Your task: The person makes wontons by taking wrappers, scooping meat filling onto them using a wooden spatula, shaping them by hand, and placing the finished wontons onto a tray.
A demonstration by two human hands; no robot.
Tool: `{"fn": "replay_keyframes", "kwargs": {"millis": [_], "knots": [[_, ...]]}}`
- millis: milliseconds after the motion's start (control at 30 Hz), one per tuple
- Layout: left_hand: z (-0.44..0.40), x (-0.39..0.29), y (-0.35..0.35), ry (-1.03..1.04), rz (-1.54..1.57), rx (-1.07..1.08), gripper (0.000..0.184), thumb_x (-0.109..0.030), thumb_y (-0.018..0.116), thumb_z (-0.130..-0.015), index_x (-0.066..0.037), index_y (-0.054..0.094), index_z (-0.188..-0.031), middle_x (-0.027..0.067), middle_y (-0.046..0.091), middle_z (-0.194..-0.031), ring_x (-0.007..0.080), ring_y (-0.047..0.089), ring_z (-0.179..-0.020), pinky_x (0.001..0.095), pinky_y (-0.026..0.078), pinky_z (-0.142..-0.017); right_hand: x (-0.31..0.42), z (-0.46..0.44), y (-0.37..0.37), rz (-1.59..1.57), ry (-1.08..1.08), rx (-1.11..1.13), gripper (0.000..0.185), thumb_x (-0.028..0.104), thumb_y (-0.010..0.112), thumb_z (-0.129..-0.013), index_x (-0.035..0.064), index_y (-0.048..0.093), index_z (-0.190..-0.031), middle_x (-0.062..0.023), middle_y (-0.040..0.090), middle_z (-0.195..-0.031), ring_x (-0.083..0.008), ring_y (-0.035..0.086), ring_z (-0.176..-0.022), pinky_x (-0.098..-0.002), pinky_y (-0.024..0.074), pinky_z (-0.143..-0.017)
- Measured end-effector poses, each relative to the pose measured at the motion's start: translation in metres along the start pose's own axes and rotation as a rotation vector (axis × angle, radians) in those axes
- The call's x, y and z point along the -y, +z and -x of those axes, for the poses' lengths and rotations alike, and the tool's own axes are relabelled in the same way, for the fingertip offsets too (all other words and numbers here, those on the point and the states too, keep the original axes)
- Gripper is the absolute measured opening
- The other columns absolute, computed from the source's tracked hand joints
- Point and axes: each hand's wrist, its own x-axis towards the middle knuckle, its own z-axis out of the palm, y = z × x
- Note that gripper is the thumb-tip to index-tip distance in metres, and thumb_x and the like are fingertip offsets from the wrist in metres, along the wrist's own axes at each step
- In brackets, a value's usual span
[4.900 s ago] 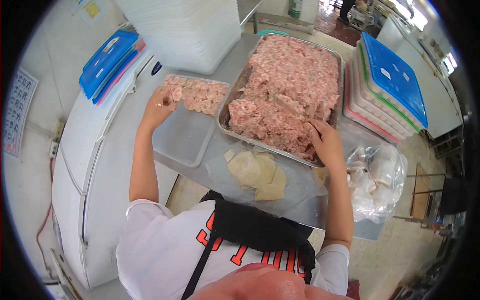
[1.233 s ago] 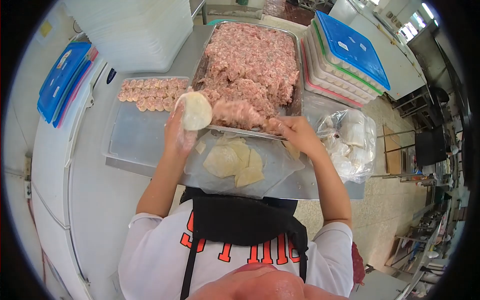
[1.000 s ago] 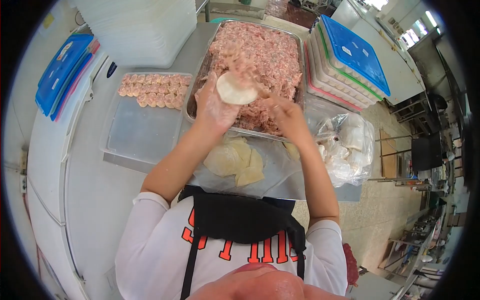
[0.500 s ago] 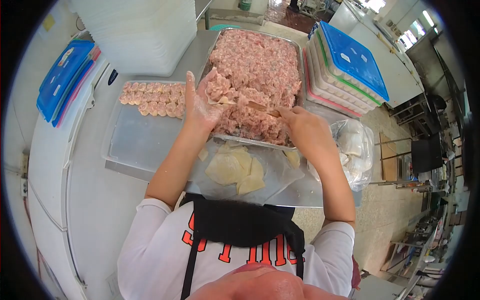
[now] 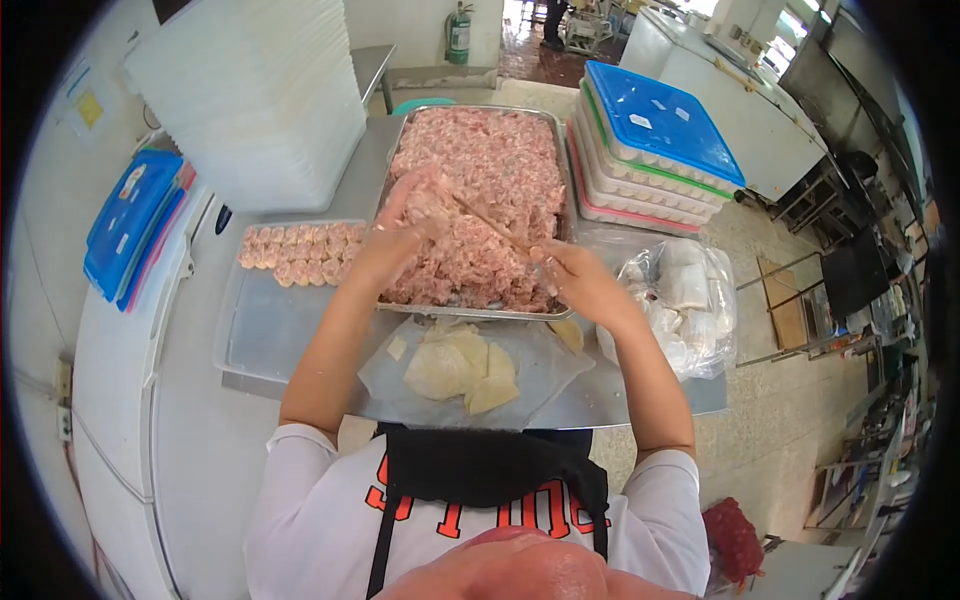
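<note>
A metal tray [image 5: 562,215] is heaped with ground meat [image 5: 487,150]. Over its left side is my left hand [image 5: 395,245], closed around a meat-filled wrapper [image 5: 428,198] that is partly blurred. My right hand [image 5: 578,278] grips a thin wooden spatula [image 5: 490,222] at the tray's right front, its tip pointing toward my left hand. Left of the tray, a clear plastic tray [image 5: 275,335] holds rows of filled dumplings [image 5: 305,248]. Pale wrappers [image 5: 447,367] lie on a plastic sheet [image 5: 545,385] in front of the meat.
Stacked white trays [image 5: 260,110] stand at the back left. Boxes with a blue lid [image 5: 662,125] are at the right, behind a plastic bag of white packages [image 5: 685,295]. Blue lids [image 5: 130,225] rest on the white freezer [image 5: 180,420]. A person's leg shows far back.
The round wrapper, flat and bare a second ago, now has meat in it, and my left fingers have curled around it. My right hand has moved the spatula slightly away. The view has shifted.
</note>
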Motion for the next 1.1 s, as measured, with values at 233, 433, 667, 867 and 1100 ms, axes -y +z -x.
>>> {"fn": "replay_keyframes", "kwargs": {"millis": [233,433,667,867,1100], "knots": [[-0.002,-0.02,0.014,-0.109,-0.067,0.209,0.072,-0.019,0.069,-0.085,-0.017,0.033,-0.147,0.0146,0.047,-0.139,0.0242,0.05,-0.124,0.0352,0.045,-0.099,0.002,0.021,-0.018,-0.129,-0.03,-0.005,0.033,0.028,0.049,-0.1,-0.0006,0.063,-0.11,-0.0089,0.051,-0.067,-0.0178,0.046,-0.064,-0.0329,0.0415,-0.062],[-0.007,-0.036,0.037,-0.635,1.184,0.069,0.05,-0.029,0.056,-0.094,-0.009,0.043,-0.138,0.0101,0.057,-0.112,0.0237,0.059,-0.102,0.0386,0.051,-0.093,-0.009,0.033,-0.012,0.057,-0.106,-0.184,0.03,0.024,0.052,-0.097,-0.0003,0.063,-0.112,-0.0158,0.064,-0.089,-0.03,0.063,-0.08,-0.0351,0.049,-0.072],[-0.013,0.024,0.032,-0.43,0.894,-0.098,0.033,-0.016,0.056,-0.092,0.0,0.051,-0.12,0.0103,0.06,-0.11,0.0224,0.06,-0.101,0.04,0.051,-0.091,0.029,0.042,0.003,0.41,-0.091,-0.231,0.027,0.022,0.056,-0.093,0.0041,0.063,-0.112,-0.0153,0.064,-0.089,-0.0364,0.063,-0.078,-0.0446,0.0506,-0.067],[-0.02,0.017,0.016,-0.301,1.151,-0.073,0.042,-0.004,0.057,-0.086,0.006,0.047,-0.126,0.0147,0.058,-0.119,0.027,0.058,-0.11,0.0366,0.05,-0.094,-0.006,0.051,-0.015,0.585,0.067,-0.012,0.028,0.022,0.055,-0.093,0.004,0.064,-0.112,-0.0159,0.064,-0.086,-0.0348,0.063,-0.078,-0.0447,0.0495,-0.068],[0.005,-0.016,0.018,-0.144,0.094,0.04,0.06,-0.005,0.072,-0.074,-0.003,0.047,-0.129,0.011,0.058,-0.121,0.0265,0.058,-0.112,0.0369,0.048,-0.097,0.031,0.042,-0.03,0.002,0.075,-0.108,0.035,0.028,0.053,-0.097,0.0003,0.062,-0.117,-0.0226,0.066,-0.095,-0.0312,0.064,-0.082,-0.0346,0.0487,-0.076]]}}
